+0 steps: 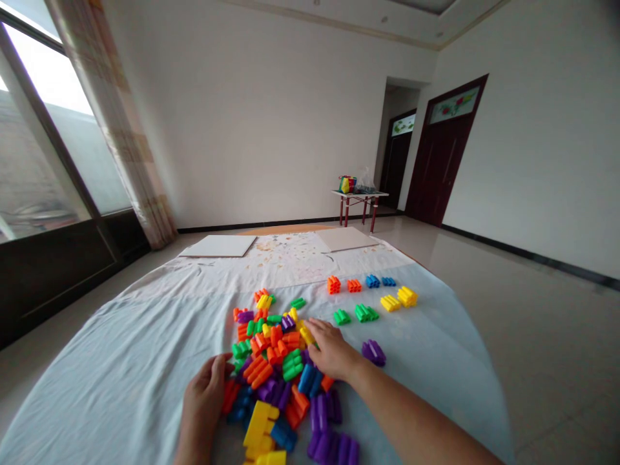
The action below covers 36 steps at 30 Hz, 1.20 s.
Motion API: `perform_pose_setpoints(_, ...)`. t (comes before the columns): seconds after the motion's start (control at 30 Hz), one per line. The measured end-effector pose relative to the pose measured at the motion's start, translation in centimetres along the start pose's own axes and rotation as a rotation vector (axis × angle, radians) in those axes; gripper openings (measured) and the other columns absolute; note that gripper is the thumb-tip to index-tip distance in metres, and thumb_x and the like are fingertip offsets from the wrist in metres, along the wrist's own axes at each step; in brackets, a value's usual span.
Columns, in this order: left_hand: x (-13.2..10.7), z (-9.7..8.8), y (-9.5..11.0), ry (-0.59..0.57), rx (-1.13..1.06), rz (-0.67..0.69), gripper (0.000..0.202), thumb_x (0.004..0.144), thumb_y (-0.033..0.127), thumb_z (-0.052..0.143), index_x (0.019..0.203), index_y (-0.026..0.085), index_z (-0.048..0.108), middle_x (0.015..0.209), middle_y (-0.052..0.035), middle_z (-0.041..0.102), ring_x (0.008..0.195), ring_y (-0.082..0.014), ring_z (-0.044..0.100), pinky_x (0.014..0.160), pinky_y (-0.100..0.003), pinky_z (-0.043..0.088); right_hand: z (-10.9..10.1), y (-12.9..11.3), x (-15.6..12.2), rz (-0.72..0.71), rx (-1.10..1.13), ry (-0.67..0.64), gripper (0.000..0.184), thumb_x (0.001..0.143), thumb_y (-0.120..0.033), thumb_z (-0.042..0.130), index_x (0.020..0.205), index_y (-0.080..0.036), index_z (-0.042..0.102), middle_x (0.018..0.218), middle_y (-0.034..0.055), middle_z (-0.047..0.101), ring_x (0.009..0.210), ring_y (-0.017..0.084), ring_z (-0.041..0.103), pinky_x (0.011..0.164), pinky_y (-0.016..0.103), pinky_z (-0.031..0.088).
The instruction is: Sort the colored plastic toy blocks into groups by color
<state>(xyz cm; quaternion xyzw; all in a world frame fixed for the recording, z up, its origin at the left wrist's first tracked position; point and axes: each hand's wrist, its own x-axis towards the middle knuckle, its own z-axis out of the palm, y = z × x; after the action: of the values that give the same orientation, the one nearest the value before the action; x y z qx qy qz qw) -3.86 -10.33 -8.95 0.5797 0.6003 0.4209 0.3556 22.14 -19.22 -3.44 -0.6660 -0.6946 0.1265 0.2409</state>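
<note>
A loose heap of plastic building blocks (276, 352) in orange, green, yellow, blue and purple lies on the cloth in front of me. My right hand (333, 349) reaches over its right side, with thumb and fingertips around a yellow block (306, 334). Against the left edge of the heap rests my left hand (207, 390), its fingers loosely bent and nothing seen in them. Right of the heap sit sorted blocks: orange (334, 285), blue (372, 281), green (366, 313), yellow (407, 296) and a purple one (374, 352).
A pale cloth (145, 349) covers the round table. Two flat boards, a white one (220, 246) and a beige one (347, 239), lie at its far side. Beyond, a small table (361, 193) carries a colourful bag (347, 185) and a clear plastic bag (366, 183).
</note>
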Motion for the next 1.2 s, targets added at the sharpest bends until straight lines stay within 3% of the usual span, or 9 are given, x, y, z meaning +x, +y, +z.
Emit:
perform_pose_setpoints(0.1,0.0,0.1,0.1,0.005,-0.012,-0.005,0.056,0.068,0.063,0.042,0.091,0.017,0.065,0.072,-0.0051,0.068,0.071,-0.0223,0.063,0.062,-0.029,0.049,0.1,0.7,-1.9,0.079,-0.021,0.028,0.05,0.087,-0.028,0.042,0.132,-0.006,0.046,0.135,0.0186,0.047,0.127,0.028,0.039,0.108,0.043,0.027)
perform_pose_setpoints(0.23,0.0,0.1,0.3,0.015,0.001,0.026,0.054,0.069,0.061,0.043,0.089,0.017,0.066,0.071,-0.005,0.068,0.068,-0.0217,0.063,0.06,-0.029,0.049,0.9,0.0,-3.0,0.065,0.113,0.017,0.046,0.088,-0.026,0.041,0.127,-0.004,0.05,0.128,0.0196,0.053,0.122,0.028,0.046,0.106,0.042,0.032)
perform_pose_setpoints(0.4,-0.3,0.0,0.5,0.03,0.002,0.077,0.052,0.07,0.061,0.043,0.086,0.017,0.066,0.068,-0.0043,0.068,0.067,-0.0213,0.063,0.06,-0.028,0.049,1.5,-1.5,-3.7,0.01,0.394,0.012,0.044,0.089,-0.027,0.042,0.13,-0.012,0.049,0.131,0.0141,0.052,0.125,0.026,0.044,0.106,0.046,0.032)
perform_pose_setpoints(0.5,-0.4,0.0,0.5,0.025,0.0,0.068,0.052,0.072,0.061,0.043,0.088,0.018,0.066,0.068,-0.0037,0.067,0.066,-0.0209,0.063,0.059,-0.028,0.049,1.1,-1.0,-4.1,0.013,0.493,-0.023,0.044,0.091,-0.031,0.039,0.13,-0.014,0.048,0.132,0.0125,0.051,0.126,0.024,0.043,0.106,0.045,0.032)
perform_pose_setpoints(0.67,-0.6,0.0,0.6,0.037,-0.056,0.05,0.05,0.07,0.06,0.045,0.088,0.017,0.066,0.07,-0.0052,0.068,0.067,-0.0219,0.063,0.058,-0.029,0.05,0.8,1.6,-4.2,0.089,0.463,0.2,0.035,0.091,-0.029,0.037,0.118,-0.018,0.057,0.119,0.0108,0.061,0.113,0.021,0.054,0.097,0.038,0.043)
perform_pose_setpoints(0.73,-0.9,-0.1,1.0,0.057,-0.066,0.042,0.05,0.07,0.059,0.046,0.088,0.017,0.066,0.07,-0.0056,0.068,0.067,-0.0221,0.063,0.057,-0.029,0.05,0.8,2.2,-4.4,0.074,0.423,0.231,0.031,0.088,-0.028,0.041,0.111,-0.018,0.06,0.11,0.0113,0.064,0.102,0.021,0.059,0.089,0.035,0.048)
perform_pose_setpoints(0.87,-1.5,-0.2,2.0,0.095,-0.032,0.037,0.049,0.07,0.057,0.044,0.088,0.017,0.066,0.071,-0.006,0.068,0.068,-0.0221,0.063,0.057,-0.03,0.049,0.0,1.9,-5.3,-0.044,0.37,0.146,0.027,0.083,-0.029,0.052,0.104,-0.015,0.064,0.095,0.0096,0.066,0.086,0.02,0.061,0.082,0.033,0.048)
perform_pose_setpoints(1.1,-1.1,-0.1,3.0,0.042,-0.126,-0.026,0.048,0.065,0.056,0.048,0.082,0.015,0.065,0.073,-0.0086,0.068,0.073,-0.0232,0.064,0.06,-0.031,0.051,-2.7,1.6,-6.4,-0.229,0.422,-0.051,0.039,0.075,-0.039,0.067,0.109,-0.02,0.063,0.109,0.0073,0.063,0.104,0.022,0.054,0.091,0.035,0.042)
perform_pose_setpoints(1.2,-0.8,-0.5,3.4,0.008,-0.116,-0.042,0.046,0.061,0.056,0.052,0.076,0.014,0.064,0.07,-0.0097,0.068,0.065,-0.0231,0.064,0.057,-0.033,0.051,-2.6,2.0,-6.4,-0.281,0.373,-0.091,0.033,0.067,-0.033,0.075,0.096,-0.021,0.067,0.107,0.0058,0.063,0.105,0.023,0.052,0.093,0.036,0.039)
